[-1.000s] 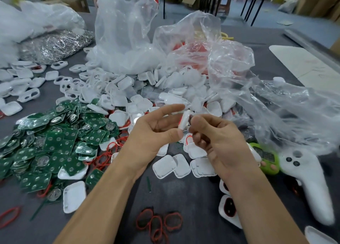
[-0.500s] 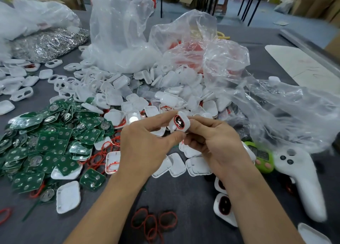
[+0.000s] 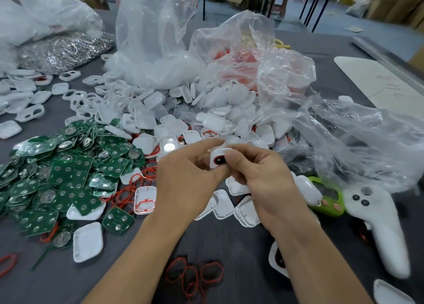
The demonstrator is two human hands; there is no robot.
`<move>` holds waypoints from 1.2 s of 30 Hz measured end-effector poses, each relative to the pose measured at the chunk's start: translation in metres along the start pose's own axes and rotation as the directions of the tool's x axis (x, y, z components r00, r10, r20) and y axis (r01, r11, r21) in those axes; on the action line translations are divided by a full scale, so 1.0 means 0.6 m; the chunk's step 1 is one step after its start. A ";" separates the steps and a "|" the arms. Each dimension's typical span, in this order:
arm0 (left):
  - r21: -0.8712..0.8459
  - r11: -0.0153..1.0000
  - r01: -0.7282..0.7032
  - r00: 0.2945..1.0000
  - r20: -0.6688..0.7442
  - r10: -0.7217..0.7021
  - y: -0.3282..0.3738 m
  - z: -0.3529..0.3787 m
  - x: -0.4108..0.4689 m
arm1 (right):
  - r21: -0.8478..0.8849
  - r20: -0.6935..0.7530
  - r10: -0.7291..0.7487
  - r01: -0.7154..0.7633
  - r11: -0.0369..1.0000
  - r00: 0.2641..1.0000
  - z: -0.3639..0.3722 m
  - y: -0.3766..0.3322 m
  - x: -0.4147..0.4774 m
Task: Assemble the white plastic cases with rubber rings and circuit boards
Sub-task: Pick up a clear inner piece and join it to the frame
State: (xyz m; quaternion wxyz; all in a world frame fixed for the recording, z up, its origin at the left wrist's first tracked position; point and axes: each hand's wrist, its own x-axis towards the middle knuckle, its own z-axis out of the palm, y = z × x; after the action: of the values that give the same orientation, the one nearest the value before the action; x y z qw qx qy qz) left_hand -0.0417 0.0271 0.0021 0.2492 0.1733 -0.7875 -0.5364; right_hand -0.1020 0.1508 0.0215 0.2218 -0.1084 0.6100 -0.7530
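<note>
Worktop crowded with parts, bare mainly along its near side, between and beside the forearms.
At least four plastic bags fill the far side; below them lie white cases and, to the left, green circuit boards, both heaps too many to count. One white controller and one green timer sit right; about five red rubber rings lie in front. The left hand and right hand both pinch one ringed case above the heap's near edge.
</note>
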 end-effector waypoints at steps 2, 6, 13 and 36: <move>-0.198 0.976 0.085 0.996 0.046 -0.078 -0.002 0.001 0.006 | -0.023 -0.048 0.012 -0.013 1.000 0.999 -0.009 0.002 0.006; -0.490 0.850 0.195 0.981 0.099 -0.167 0.003 0.005 0.011 | 0.019 -0.056 0.116 -0.115 0.993 0.992 -0.011 0.002 0.009; -0.656 0.669 0.349 0.936 0.215 -0.278 0.001 -0.002 0.016 | 0.063 0.007 0.154 -0.154 0.986 0.988 -0.031 -0.001 0.009; -0.624 0.611 0.487 0.860 0.464 -0.211 -0.007 -0.031 0.026 | 0.293 0.117 0.020 -0.054 0.955 0.993 0.004 0.009 0.000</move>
State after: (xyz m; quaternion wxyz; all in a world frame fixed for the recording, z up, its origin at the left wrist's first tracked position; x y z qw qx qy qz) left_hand -0.0435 0.0029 0.0070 0.0435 0.1168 -0.4910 -0.8622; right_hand -0.0998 0.1476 0.0168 0.2835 -0.1047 0.4791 -0.8241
